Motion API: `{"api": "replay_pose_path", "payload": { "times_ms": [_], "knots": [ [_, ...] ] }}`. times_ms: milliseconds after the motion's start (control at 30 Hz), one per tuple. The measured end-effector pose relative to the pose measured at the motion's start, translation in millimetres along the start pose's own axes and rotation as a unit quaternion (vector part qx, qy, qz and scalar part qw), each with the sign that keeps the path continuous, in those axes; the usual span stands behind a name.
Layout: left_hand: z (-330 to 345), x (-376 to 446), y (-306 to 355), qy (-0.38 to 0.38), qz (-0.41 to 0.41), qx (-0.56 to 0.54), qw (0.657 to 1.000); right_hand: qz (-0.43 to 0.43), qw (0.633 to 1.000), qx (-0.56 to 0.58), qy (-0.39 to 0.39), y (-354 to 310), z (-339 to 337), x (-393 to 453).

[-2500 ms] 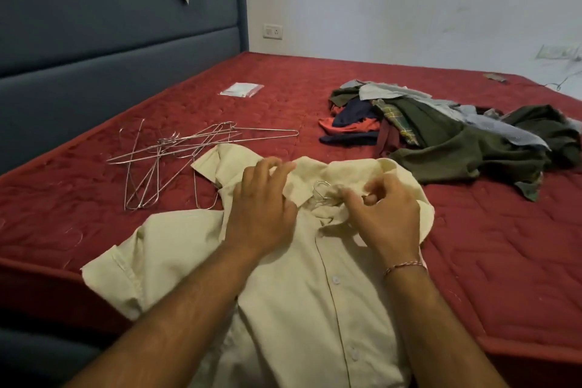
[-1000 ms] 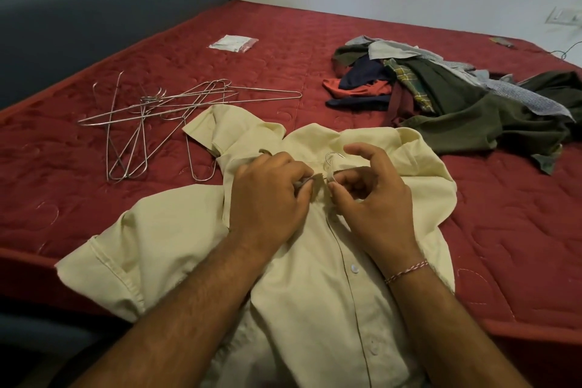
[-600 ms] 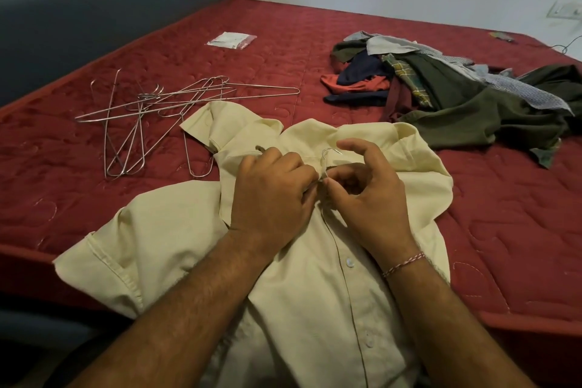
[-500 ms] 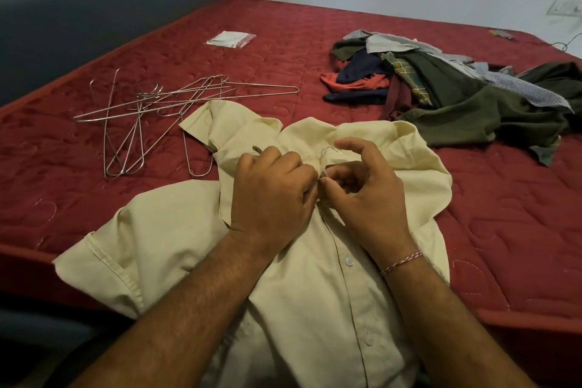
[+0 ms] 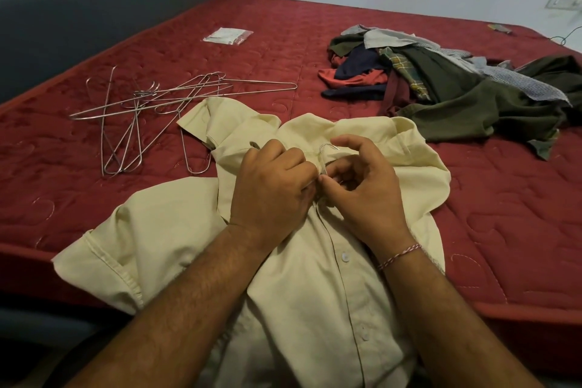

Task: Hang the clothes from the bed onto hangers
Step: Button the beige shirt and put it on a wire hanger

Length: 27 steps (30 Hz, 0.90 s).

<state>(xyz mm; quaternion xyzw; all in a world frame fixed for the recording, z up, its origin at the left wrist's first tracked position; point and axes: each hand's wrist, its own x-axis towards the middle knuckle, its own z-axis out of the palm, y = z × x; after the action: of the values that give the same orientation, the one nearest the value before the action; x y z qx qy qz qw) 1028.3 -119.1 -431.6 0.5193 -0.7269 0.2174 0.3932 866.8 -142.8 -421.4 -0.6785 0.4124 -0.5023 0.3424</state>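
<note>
Both hands meeting at the collar: left hand [image 5: 271, 189] curled, pinching one edge of the placket, right hand [image 5: 362, 186] pinching the other, seemingly to fasten the top button around the wire hook [image 5: 327, 149] poking out of the neck. Cream shirt [image 5: 315, 293], smooth woven cotton, spread front-up over the near edge of the bed [image 5: 504, 230], probably for a flat working surface. Thin steel hangers [image 5: 151, 116] tangled toward the left edge. Heap of unhung clothes [image 5: 441, 82], olive, plaid, navy, toward the far right corner. Quilted red mattress cover.
</note>
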Motion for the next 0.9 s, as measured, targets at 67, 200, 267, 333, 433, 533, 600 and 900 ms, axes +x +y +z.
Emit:
{"api": "replay_pose_path", "payload": {
  "times_ms": [67,200,267,333,433,533,600,900],
  "knots": [
    [1.2,-0.1,-2.2,-0.008,0.006,-0.023,1.0,0.004,1.0,0.009,-0.013,0.0,-1.5,1.2],
    [3.2,-0.9,-5.3,-0.016,0.011,-0.05,0.999,0.009,0.999,0.009,-0.04,0.2,-6.0,2.6],
    [4.1,-1.5,-5.4,-0.023,0.018,-0.065,0.997,0.004,0.999,-0.008,-0.042,0.3,-6.1,2.2],
    [5.0,-1.9,-5.4,-0.03,0.022,-0.085,0.996,-0.003,0.999,-0.021,-0.034,0.4,-4.4,0.9],
    [5.6,-1.9,-5.0,-0.046,0.009,-0.118,0.992,-0.006,1.0,-0.026,-0.015,-1.0,-2.5,-1.0],
    [3.5,-1.2,-3.2,-0.051,-0.02,-0.126,0.99,-0.004,1.0,-0.021,-0.002,-2.9,-2.2,-1.5],
    [1.2,0.0,-1.8,-0.052,-0.036,-0.117,0.991,-0.004,1.0,-0.026,0.009,-3.8,-2.2,-1.6],
    [-3.3,0.2,1.1,-0.059,-0.041,-0.091,0.993,-0.021,0.998,-0.054,0.035,-7.2,-0.9,-3.7]
  ]
}}
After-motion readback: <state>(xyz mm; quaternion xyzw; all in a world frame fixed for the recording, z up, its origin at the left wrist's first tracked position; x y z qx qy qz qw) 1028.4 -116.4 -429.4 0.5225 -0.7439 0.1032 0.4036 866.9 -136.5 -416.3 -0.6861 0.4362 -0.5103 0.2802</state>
